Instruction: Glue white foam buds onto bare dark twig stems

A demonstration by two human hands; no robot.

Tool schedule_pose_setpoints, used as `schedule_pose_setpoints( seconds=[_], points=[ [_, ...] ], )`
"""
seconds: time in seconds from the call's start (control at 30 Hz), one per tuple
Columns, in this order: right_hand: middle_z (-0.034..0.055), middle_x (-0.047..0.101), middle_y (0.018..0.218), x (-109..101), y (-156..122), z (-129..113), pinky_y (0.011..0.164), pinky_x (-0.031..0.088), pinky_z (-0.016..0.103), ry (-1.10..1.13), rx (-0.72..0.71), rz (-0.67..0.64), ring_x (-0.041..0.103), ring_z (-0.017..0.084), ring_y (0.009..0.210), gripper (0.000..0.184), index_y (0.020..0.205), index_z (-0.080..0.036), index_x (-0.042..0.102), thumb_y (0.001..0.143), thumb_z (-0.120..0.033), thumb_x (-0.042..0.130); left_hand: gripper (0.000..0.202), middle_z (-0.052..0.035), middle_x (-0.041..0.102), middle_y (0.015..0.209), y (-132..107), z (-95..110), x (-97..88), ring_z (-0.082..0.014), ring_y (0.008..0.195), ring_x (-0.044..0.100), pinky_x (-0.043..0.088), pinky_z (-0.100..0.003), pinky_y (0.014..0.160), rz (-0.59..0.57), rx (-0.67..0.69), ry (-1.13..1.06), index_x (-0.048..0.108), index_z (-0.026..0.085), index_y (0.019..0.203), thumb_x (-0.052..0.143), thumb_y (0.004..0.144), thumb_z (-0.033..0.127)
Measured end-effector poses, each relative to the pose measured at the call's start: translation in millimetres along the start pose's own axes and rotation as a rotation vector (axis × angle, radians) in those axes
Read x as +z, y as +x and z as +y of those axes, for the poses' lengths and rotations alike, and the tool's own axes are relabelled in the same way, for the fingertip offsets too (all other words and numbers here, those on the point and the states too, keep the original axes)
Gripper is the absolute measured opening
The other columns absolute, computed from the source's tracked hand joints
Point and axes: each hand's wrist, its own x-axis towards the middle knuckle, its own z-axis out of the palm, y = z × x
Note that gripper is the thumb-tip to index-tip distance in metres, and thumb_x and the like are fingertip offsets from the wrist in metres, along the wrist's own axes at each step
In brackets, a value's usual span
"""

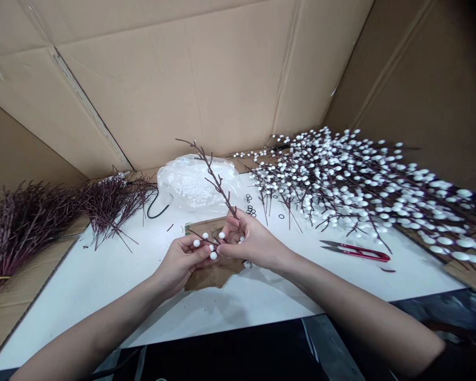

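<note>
My left hand (pixel 182 260) and my right hand (pixel 250 241) meet over the middle of the white table (pixel 103 280). Together they hold a thin dark-red branch (pixel 214 177) that rises up and to the left from my right fingers. Its lower end carries several small white foam balls (pixel 213 255), pinched between the fingertips of both hands. A brown cardboard piece (pixel 212 275) lies under the hands.
A clear bag of white foam balls (pixel 194 185) lies behind the hands. Bare branch bundles (pixel 27 222) are at the left, and a large pile of finished balled branches (pixel 357 180) at the right. Red snips (pixel 359 251) and small black rings (pixel 250 203) rest nearby. Cardboard walls surround the table.
</note>
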Motion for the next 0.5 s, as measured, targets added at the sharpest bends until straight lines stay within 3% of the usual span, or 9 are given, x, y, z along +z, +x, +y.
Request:
schedule_pose_setpoints(
  seconds=[0.5],
  points=[
    [-0.0068, 0.053, 0.074, -0.2, 1.2, 0.6, 0.038, 0.030, 0.015, 0.013, 0.058, -0.013, 0.041, 0.002, 0.044, 0.042, 0.075, -0.022, 0.031, 0.059, -0.006, 0.067, 0.018, -0.0045, 0.071, 0.072, -3.2, 2.3, -1.2, -0.0132, 0.067, 0.065, 0.055, -0.026, 0.070, -0.032, -0.032, -0.010, 0.070, 0.010, 0.071, 0.081, 0.060, 0.020]
  ],
)
